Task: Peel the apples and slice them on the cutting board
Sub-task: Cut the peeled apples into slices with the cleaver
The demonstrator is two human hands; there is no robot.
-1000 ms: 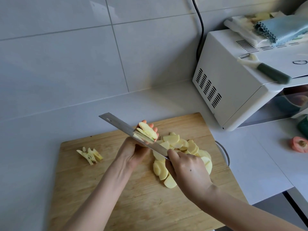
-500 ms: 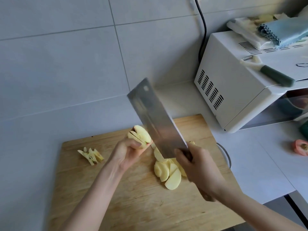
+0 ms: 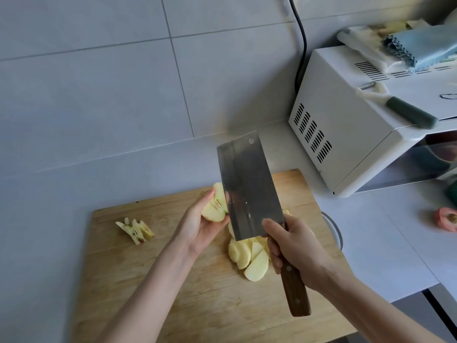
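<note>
A wooden cutting board (image 3: 173,293) lies on the white counter. My left hand (image 3: 197,229) holds a peeled apple piece (image 3: 215,206) with its core showing, lifted above the board. My right hand (image 3: 294,248) grips the wooden handle of a cleaver (image 3: 247,189), whose broad blade stands upright right beside the apple piece. A pile of pale apple slices (image 3: 249,256) rests on the board, partly hidden behind the blade and my right hand. Cut core scraps (image 3: 136,230) lie near the board's left end.
A white microwave (image 3: 346,134) stands at the right with a green-handled peeler (image 3: 405,112) and folded cloths (image 3: 415,48) on top. A red apple peel piece (image 3: 446,219) lies on the counter at far right. A black cable (image 3: 300,45) runs down the tiled wall.
The cleaver swung up from lying across the slices to standing upright. My left hand turned the apple piece so its cored face shows and brought it next to the blade.
</note>
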